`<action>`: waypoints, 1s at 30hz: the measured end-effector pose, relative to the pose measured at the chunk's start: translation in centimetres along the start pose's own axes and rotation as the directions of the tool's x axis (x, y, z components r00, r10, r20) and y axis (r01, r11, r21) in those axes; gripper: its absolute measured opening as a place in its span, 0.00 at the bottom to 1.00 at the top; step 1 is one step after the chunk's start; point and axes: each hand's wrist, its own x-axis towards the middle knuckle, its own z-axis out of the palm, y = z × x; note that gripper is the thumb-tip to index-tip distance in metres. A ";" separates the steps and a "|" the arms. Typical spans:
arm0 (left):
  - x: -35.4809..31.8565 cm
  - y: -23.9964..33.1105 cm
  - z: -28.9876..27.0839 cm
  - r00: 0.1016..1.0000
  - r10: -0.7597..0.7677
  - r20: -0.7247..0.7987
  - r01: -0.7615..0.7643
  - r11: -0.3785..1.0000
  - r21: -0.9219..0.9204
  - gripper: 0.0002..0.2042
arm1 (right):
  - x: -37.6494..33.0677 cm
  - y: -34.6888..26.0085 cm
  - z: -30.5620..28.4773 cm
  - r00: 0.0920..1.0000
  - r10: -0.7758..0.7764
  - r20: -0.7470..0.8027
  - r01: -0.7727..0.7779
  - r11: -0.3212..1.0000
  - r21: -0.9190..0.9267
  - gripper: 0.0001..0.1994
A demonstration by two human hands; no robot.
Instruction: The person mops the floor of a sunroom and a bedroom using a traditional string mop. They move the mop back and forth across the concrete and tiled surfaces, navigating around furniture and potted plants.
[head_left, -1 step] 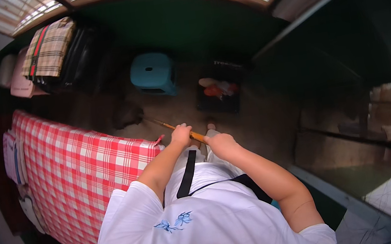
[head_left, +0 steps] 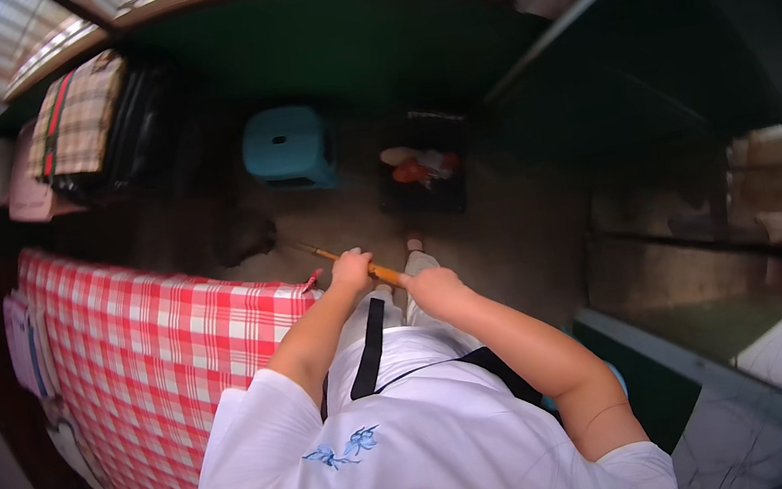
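Note:
A long wooden handle [head_left: 383, 273] slants from my waist down to the floor ahead on the left. My left hand [head_left: 351, 269] wraps round it farther down, and my right hand [head_left: 436, 292] grips it near its upper end. At the handle's low end lies a dark, shaggy mass [head_left: 243, 236], which seems to be the tool's head. Shadow and blur leave its kind unclear. Below my hands, one foot [head_left: 414, 244] shows on the brown floor.
A bed with a red-and-white checked cover [head_left: 154, 351] runs along my left. A blue plastic stool [head_left: 288, 151] and a black box [head_left: 425, 199] with red and pale items stand ahead. Black bags [head_left: 140, 120] under plaid cloth [head_left: 78, 114] sit far left. Glass panels [head_left: 705, 248] line the right.
The stool, box and bed have shifted slightly left in the picture as the view turned a little. Both hands keep hold of the wooden handle.

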 end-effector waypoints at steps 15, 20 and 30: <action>-7.4 9.2 8.7 0.948 0.225 0.226 -0.248 0.966 0.078 0.14 | -17.2 -0.4 6.8 0.912 0.379 0.159 -0.411 0.831 0.374 0.22; -10.1 18.3 12.1 0.883 0.420 0.210 -0.435 0.900 0.025 0.12 | -26.4 0.5 9.6 0.852 0.519 0.065 -0.503 0.777 0.379 0.19; -15.6 36.9 24.9 0.585 0.686 0.434 -0.734 0.675 -0.078 0.06 | -44.5 0.4 20.8 0.502 0.865 0.008 -0.745 0.428 0.512 0.17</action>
